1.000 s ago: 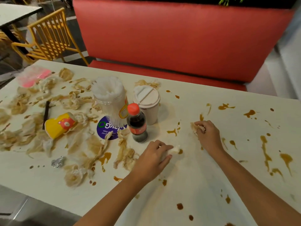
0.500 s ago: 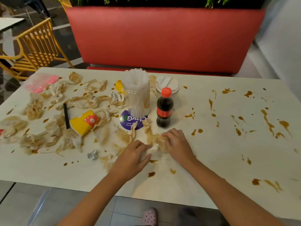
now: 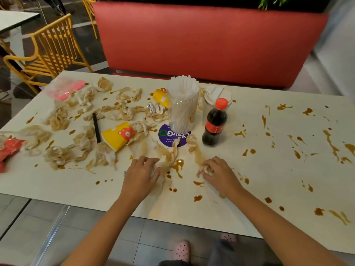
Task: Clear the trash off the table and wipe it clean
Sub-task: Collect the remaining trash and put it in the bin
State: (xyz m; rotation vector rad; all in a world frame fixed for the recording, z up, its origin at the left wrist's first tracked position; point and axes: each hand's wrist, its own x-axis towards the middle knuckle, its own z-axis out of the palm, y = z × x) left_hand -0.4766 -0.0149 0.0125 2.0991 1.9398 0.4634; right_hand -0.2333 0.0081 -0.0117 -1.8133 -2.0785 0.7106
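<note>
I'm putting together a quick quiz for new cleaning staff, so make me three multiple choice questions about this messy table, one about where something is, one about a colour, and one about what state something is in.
1. Where does the soda bottle stand?
A. right of the straw holder
B. left of the straw holder
C. on top of the straw holder

2. What colour is the bottle's cap?
A. green
B. red
C. black

3. How is the yellow cup with the bear on it?
A. standing upright
B. stacked in another cup
C. lying on its side

Answers: 1 A, it stands just to the holder's right; 2 B, the cap shows red above the dark drink; 3 C, it lies flat with its mouth pointing sideways.
</note>
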